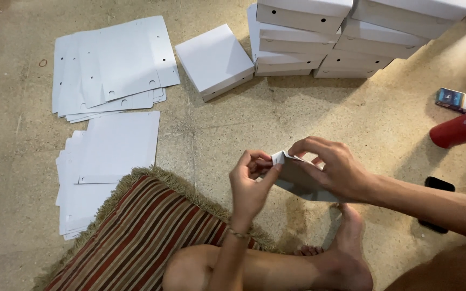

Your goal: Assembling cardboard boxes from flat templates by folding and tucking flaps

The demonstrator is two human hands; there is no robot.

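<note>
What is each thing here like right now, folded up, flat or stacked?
Cardboard piece: part folded, held by both hands.
Left hand: fingers pinching its corner.
Right hand: fingers gripping its top edge.
Flat white sheets: unfolded, in loose piles on the floor.
Single white box: folded up, closed, alone.
Stacked white boxes: closed, in two stacks.
Striped cushion: lying flat.

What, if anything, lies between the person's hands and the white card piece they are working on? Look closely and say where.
Nothing visible does. The left hand and the right hand both already grip the folded white card piece directly, above bare floor. The flat card sheets and finished white boxes lie well away.
</note>
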